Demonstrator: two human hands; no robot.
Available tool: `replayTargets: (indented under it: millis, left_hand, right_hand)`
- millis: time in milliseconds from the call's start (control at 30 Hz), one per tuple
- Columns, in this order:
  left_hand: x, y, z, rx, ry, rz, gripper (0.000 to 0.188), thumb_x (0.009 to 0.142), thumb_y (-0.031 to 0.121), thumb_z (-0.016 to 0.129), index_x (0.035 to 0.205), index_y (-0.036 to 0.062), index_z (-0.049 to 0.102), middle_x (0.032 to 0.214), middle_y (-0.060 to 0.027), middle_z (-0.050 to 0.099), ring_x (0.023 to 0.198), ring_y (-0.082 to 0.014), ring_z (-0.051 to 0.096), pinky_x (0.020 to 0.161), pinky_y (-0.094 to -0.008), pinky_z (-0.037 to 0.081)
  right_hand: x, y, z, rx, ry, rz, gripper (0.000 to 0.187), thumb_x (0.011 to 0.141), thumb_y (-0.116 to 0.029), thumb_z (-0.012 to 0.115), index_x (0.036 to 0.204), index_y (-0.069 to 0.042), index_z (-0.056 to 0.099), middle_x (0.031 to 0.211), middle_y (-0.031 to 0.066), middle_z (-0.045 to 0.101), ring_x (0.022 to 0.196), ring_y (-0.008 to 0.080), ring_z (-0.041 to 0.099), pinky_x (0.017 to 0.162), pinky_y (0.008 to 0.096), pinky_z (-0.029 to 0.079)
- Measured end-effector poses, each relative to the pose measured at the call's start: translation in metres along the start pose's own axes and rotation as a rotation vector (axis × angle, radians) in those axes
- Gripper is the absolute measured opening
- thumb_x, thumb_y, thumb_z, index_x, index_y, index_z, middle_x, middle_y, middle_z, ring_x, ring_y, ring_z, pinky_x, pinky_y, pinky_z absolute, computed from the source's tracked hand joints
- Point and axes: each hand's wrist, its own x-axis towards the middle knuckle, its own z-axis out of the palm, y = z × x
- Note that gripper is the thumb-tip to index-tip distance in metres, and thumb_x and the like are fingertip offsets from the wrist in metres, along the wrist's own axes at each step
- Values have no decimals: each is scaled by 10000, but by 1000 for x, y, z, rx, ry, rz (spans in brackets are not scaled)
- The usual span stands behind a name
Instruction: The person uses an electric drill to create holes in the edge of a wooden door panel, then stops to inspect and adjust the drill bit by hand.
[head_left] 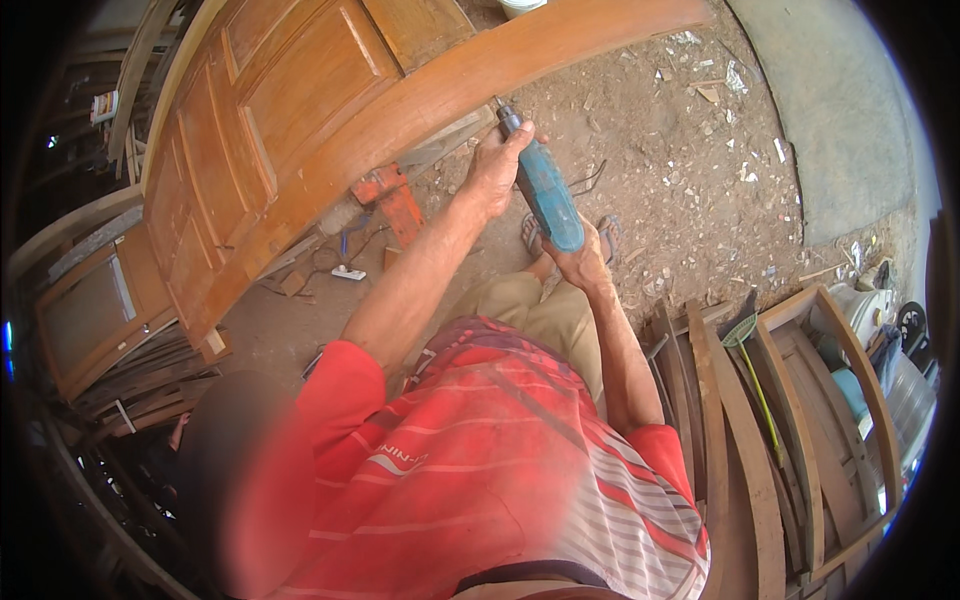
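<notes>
Left hand (490, 170) closed around the front of a teal power tool (548, 190), just behind its dark collar; right hand (583, 262) holding the rear end, its fingers partly hidden by the casing. The tool's thin tip lies at the long edge of a panelled wooden door (310, 95) at upper left; whether they touch cannot be told. The door appears assembled, its panels set within the frame. No hole or cut is discernible along the edge, so work there seems little advanced; how much remains is unclear. Beyond: an orange-red object (395, 205) and a white power strip (348, 272) on the littered ground (690, 190). The upper border crops the door; blur veils the lower left.
</notes>
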Motion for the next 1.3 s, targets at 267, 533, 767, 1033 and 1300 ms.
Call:
replayTargets:
  millis: [267, 533, 767, 1033, 1300]
  left_hand:
    - [1, 1, -4, 65, -26, 41, 424, 1025, 392, 650, 1217, 27, 550, 1127, -107, 667, 1013, -188, 625, 876, -389, 546]
    - [-2, 6, -1, 120, -19, 92, 407, 1017, 386, 651, 1204, 45, 531, 1111, -108, 669, 995, -170, 618, 856, -370, 542]
    - [-8, 0, 1, 172, -12, 95, 388, 1006, 382, 651, 1181, 59, 526, 1102, -102, 677, 988, -164, 611, 862, -357, 537]
    - [-7, 5, 1, 111, -41, 71, 365, 1009, 368, 643, 1178, 68, 519, 1068, -125, 688, 965, -174, 633, 858, -356, 538]
    - [6, 2, -4, 145, -28, 125, 353, 1009, 353, 651, 1182, 67, 538, 1041, -111, 701, 956, -170, 644, 850, -365, 544]
  right_hand:
    - [-2, 2, 1, 83, -30, 90, 327, 800, -107, 732, 1096, 2, 650, 961, 163, 720, 885, 303, 688, 834, 407, 529]
    - [-2, -15, 0, -6, 1, 93, 367, 790, -122, 740, 1122, 6, 655, 986, 182, 723, 936, 323, 698, 852, 416, 527]
    - [-9, -14, 2, 26, -7, 134, 322, 818, -98, 720, 1115, 7, 657, 990, 166, 705, 926, 291, 681, 858, 393, 521]
    - [-11, -30, -2, -17, 0, 111, 274, 833, -71, 713, 1086, 11, 650, 956, 143, 708, 880, 228, 675, 820, 371, 526]
    - [2, -7, 1, -21, -39, 16, 245, 833, -109, 718, 1041, 9, 663, 936, 163, 717, 856, 268, 690, 800, 392, 534]
